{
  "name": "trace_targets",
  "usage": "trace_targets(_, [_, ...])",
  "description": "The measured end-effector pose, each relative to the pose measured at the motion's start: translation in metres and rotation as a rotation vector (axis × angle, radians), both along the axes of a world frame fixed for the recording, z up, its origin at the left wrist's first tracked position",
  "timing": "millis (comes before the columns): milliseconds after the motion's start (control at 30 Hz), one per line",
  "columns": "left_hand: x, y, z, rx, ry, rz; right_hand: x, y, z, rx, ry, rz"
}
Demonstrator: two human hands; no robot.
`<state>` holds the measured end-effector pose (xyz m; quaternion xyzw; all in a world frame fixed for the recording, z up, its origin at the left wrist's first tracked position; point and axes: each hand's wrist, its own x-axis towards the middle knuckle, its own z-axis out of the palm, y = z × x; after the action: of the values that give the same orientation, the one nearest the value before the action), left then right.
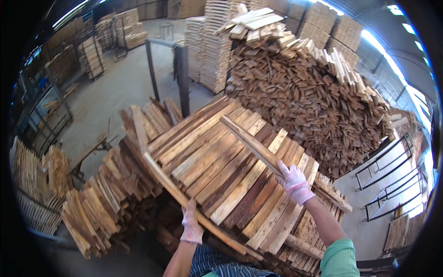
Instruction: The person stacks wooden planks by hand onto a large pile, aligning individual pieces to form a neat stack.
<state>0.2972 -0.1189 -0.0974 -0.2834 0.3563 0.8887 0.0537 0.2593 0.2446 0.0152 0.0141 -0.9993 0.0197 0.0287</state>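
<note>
My right hand, in a pale pink-and-white glove, is closed around the near end of a narrow wooden plank. That plank slants away over a layer of boards lying side by side, some pale, some dark with bark. My left hand, gloved alike, grips a long wooden strip along the near left edge of this layer. Its thumb lies over the strip, while the other fingers are mostly hidden beneath.
Beyond the boards rises a big heap of loose wood pieces. Stacked offcuts stand at the left. A dark metal post is just past the boards, and black metal racks stand on the right. Tall lumber stacks are farther back.
</note>
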Motion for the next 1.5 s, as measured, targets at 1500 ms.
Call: trace_targets(1500, [0.024,-0.068,0.039,-0.332,-0.193,-0.47,0.114,0.049,-0.054,-0.29,0.076,-0.832])
